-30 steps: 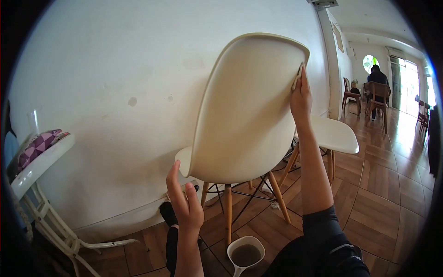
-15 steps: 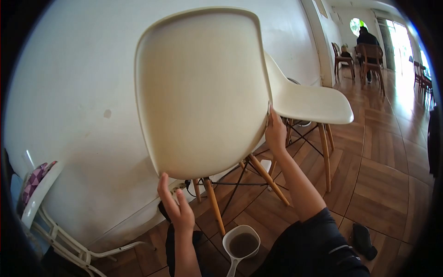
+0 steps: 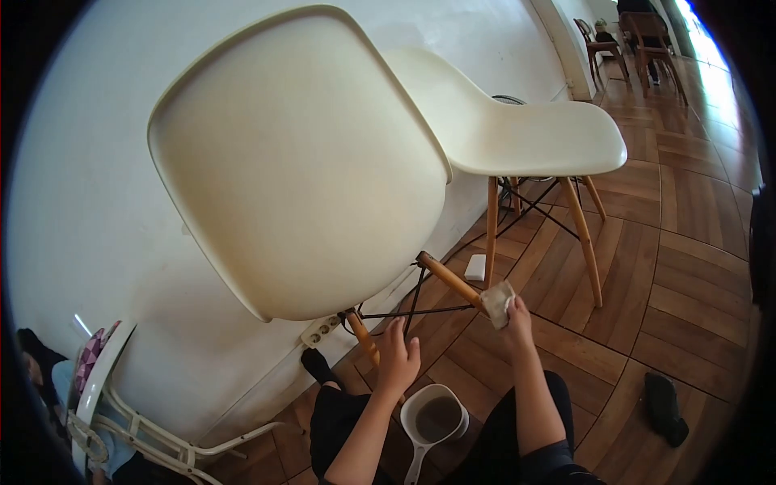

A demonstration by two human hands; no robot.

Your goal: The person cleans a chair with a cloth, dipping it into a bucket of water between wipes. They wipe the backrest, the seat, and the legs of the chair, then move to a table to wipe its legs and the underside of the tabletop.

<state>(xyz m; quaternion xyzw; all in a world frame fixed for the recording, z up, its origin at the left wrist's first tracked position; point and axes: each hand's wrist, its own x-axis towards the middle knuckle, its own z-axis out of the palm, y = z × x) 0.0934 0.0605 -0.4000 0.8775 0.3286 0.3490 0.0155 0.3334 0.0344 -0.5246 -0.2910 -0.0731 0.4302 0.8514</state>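
Note:
A cream chair [image 3: 303,162] with wooden legs stands in front of me, its back towards me. My right hand [image 3: 517,322] grips a pale, crumpled cloth [image 3: 496,304] beside the lower end of a wooden leg [image 3: 449,279]. My left hand [image 3: 398,357] has its fingers apart and holds nothing; it overlaps another leg [image 3: 363,335] of the same chair. Between my knees on the floor, a white dipper [image 3: 419,446] with a handle contains murky water [image 3: 438,418].
A second cream chair [image 3: 537,137] stands behind on the right. Along the wall lies a power strip [image 3: 323,330] with cables, and a small white block [image 3: 475,267] is on the floor. A dark shoe [image 3: 664,408] lies at right, a white-framed chair [image 3: 153,432] at left. A person sits far back.
Both hands have come off the chair's shell and moved down to leg height. The cloth in my right hand now shows. The chair appears tilted and further left as my view shifts.

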